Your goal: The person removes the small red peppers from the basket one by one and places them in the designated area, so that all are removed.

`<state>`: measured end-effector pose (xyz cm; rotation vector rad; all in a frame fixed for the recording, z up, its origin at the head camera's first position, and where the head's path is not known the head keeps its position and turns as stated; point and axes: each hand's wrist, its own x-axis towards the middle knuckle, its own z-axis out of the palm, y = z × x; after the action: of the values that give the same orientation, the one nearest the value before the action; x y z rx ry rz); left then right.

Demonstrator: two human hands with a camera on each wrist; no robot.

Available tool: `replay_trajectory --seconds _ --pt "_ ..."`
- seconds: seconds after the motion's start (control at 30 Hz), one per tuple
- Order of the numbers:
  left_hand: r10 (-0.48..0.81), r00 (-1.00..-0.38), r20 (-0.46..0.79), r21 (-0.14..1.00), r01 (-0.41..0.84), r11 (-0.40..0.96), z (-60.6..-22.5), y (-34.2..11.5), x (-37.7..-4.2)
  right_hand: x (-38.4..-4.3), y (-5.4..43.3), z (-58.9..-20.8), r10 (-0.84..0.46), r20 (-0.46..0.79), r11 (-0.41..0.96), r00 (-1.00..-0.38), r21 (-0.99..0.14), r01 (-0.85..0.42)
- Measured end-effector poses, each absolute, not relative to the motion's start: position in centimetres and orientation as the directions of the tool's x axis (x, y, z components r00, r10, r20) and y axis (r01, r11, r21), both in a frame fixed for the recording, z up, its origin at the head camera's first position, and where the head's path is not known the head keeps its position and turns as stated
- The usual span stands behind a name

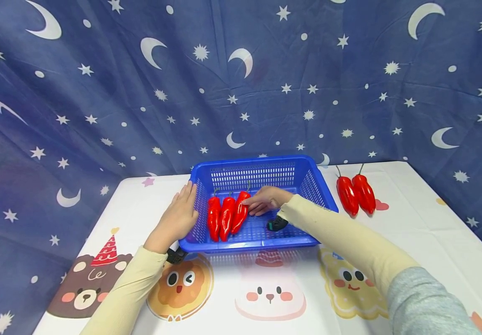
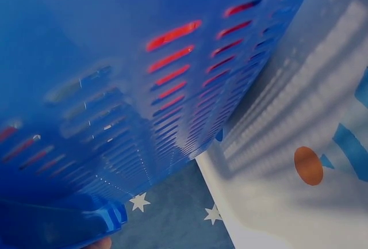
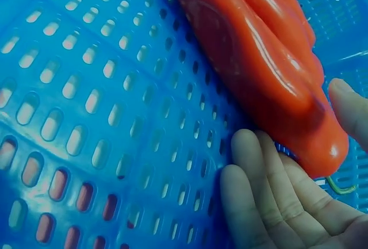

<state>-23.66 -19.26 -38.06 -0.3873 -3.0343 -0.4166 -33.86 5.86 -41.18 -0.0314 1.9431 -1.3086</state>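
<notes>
Three glossy red peppers lie side by side in the left half of a blue plastic basket (image 1: 249, 244), green stems toward the back. My right hand (image 1: 266, 199) is inside the basket beside the rightmost pepper (image 1: 241, 211). In the right wrist view its fingers (image 3: 282, 191) lie nearly straight along the stem end of that pepper (image 3: 253, 65), with the thumb on the other side. My left hand (image 1: 179, 215) rests with straight fingers at the basket's left rim. The left wrist view looks along the slotted basket wall (image 2: 103, 25), red showing through the slots.
Two more red peppers, one left (image 1: 347, 195) and one right (image 1: 364, 193), lie on the table to the right of the basket. A white cloth (image 1: 425, 260) with cartoon prints covers the table. Behind it hangs a blue curtain (image 1: 266, 116) with moons and stars.
</notes>
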Motion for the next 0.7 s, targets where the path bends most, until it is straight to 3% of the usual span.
replay_trajectory --seconds 0.27,0.7 --pt "0.239 -0.967 0.092 0.257 0.255 0.932 -38.03 -19.24 -23.6 -33.87 5.57 -41.46 -0.39 -0.565 0.49 -0.727 -0.796 0.355" --pt "0.242 -0.965 0.103 0.252 0.261 0.932 -38.12 -19.3 -23.57 -34.22 5.88 -41.6 -0.437 -0.546 0.388 -0.715 -0.831 0.398"
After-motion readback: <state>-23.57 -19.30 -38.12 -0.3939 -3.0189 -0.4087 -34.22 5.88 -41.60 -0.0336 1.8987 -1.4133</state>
